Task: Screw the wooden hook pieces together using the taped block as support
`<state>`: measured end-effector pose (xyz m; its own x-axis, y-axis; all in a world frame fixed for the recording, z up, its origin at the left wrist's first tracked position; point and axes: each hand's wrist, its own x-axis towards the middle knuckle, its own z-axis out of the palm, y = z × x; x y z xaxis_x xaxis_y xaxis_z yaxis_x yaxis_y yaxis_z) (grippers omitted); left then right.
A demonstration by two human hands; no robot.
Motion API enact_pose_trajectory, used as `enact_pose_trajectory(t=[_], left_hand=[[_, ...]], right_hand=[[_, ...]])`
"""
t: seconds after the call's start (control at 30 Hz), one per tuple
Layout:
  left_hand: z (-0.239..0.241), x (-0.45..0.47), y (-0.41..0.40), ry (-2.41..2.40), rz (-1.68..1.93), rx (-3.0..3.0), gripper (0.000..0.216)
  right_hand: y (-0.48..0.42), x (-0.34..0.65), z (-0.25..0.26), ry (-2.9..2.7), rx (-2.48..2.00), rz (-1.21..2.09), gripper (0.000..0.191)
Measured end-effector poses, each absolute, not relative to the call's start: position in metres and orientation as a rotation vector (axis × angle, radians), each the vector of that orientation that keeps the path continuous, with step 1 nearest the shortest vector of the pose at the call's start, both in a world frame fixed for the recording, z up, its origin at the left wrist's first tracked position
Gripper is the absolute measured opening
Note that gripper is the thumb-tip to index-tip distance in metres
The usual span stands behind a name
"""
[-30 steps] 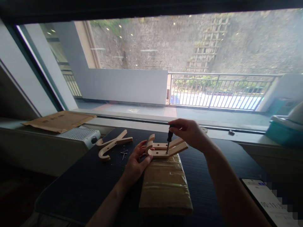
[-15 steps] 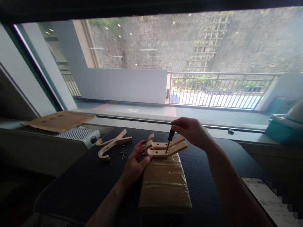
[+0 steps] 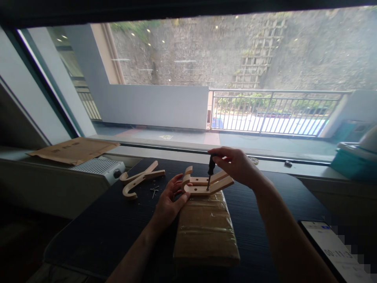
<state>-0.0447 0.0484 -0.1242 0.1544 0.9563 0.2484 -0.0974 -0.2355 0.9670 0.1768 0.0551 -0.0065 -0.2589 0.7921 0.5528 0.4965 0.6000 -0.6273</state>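
Observation:
My right hand [image 3: 234, 163] is closed around the black handle of a screwdriver [image 3: 211, 168]. The screwdriver stands nearly upright, its tip in a hole of the nearer pale wooden hook [image 3: 202, 191]. A second wooden hook [image 3: 203, 180] lies just behind it, partly hidden by my hand. Both rest on the far end of a tape-wrapped cardboard box [image 3: 207, 236]. From the left, my left hand [image 3: 169, 202] grips the curved end of the nearer hook, thumb on the near side and the other fingers behind.
Two more wooden hooks [image 3: 143, 181] lie crossed at left on the dark table [image 3: 118, 224], with several screws [image 3: 154, 191] nearby. A phone [image 3: 326, 243] lies at the right. A brown envelope [image 3: 73, 150], a white heater [image 3: 103, 167] and a teal container [image 3: 347, 157] line the window side.
My right hand has shifted slightly left and turned on the screwdriver, which now stands more upright. My left hand and the hooks stay in place.

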Motion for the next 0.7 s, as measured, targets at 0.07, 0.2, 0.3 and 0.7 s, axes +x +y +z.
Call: enact_pose_trajectory(t=[0.07, 0.2, 0.3, 0.7], left_hand=[[-0.1231, -0.0445, 0.0474, 0.907, 1.281, 1.385, 0.07], [-0.1211, -0.0442, 0.0454, 0.923, 1.269, 1.358, 0.07], [-0.1204, -0.0441, 0.0448, 0.935, 1.27, 1.356, 0.07], [-0.122, -0.0435, 0.047, 0.935, 1.287, 1.364, 0.073]], right_hand=[[0.0559, 0.1789, -0.0073, -1.911, -1.034, 0.412, 0.028], [0.0576, 0.1811, -0.009, -1.901, -1.057, 0.396, 0.028], [0.0586, 0.1821, -0.0097, -1.891, -1.05, 0.411, 0.029], [0.0566, 0.1814, -0.0079, -1.882, -1.053, 0.447, 0.03]])
